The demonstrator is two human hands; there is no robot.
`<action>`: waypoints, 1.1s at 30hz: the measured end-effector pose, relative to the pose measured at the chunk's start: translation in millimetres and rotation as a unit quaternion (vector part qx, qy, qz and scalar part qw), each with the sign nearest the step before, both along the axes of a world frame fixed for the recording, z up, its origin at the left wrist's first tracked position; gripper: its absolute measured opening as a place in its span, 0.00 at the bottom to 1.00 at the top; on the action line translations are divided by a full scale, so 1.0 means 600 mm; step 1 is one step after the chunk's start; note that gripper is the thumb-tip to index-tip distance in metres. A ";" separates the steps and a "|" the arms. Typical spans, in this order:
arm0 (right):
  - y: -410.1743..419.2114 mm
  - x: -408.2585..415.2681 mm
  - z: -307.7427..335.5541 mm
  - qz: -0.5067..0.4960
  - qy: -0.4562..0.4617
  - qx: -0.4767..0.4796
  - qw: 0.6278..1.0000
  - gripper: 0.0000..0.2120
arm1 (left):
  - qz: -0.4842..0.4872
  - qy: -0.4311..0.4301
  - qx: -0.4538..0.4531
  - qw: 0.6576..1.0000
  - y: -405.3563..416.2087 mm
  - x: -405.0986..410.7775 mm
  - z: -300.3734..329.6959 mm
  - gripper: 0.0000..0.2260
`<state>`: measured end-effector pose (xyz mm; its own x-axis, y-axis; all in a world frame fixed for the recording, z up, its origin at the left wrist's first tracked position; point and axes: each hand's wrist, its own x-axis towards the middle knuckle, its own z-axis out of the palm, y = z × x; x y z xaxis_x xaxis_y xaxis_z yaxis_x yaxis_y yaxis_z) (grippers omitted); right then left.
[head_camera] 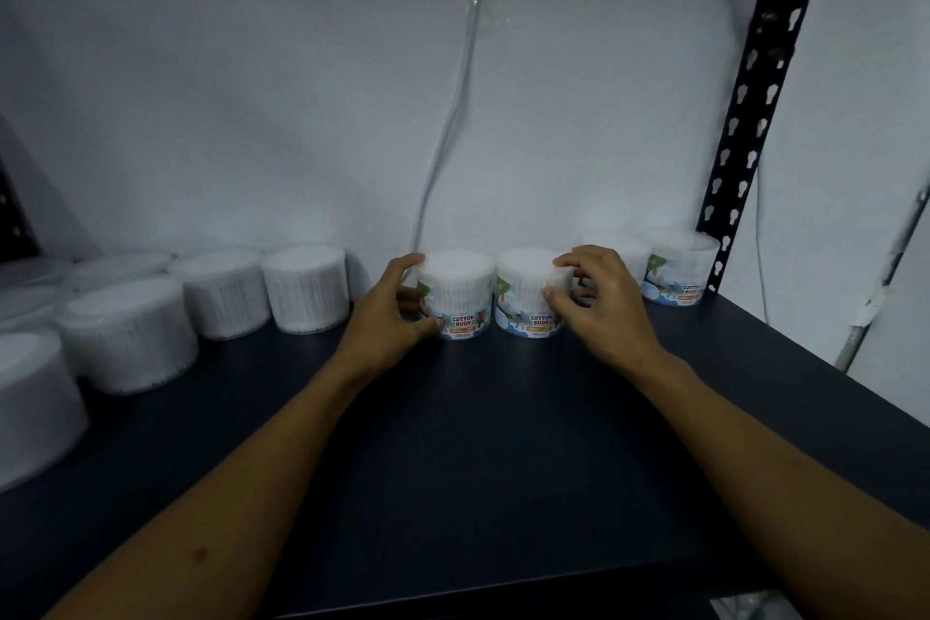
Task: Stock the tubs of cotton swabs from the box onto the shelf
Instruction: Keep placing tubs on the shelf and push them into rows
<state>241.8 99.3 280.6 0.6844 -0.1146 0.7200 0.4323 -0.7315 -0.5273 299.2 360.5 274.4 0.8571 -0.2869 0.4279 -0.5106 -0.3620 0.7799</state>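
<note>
Two tubs of cotton swabs stand side by side at the back of the dark shelf (478,443), labels facing me. My left hand (390,317) grips the left tub (460,292) around its left side. My right hand (596,302) grips the right tub (526,297) around its right side. Behind my right hand stand two more tubs, one mostly hidden (624,252) and one with its label showing (682,267) by the upright. The box is out of view.
Several more white tubs (307,287) line the shelf's left side, curving toward me. A black perforated upright (755,91) rises at the back right. A thin cable (453,116) hangs down the white wall.
</note>
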 end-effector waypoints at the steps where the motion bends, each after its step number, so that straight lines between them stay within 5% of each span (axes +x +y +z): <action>1: -0.002 0.002 -0.001 -0.004 -0.002 0.004 1.000 0.15 | 0.002 -0.002 0.000 1.000 -0.004 0.000 0.001 0.33; 33: -0.028 0.037 -0.012 -0.073 0.016 -0.021 0.997 0.20 | 0.076 0.028 0.006 0.997 -0.070 0.029 0.005 0.37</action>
<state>264.2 82.5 273.2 0.6859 -0.1840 0.7041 0.3035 -0.8070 -0.5066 316.7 318.7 277.3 0.9134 -0.1568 0.3757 -0.4052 -0.4406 0.8011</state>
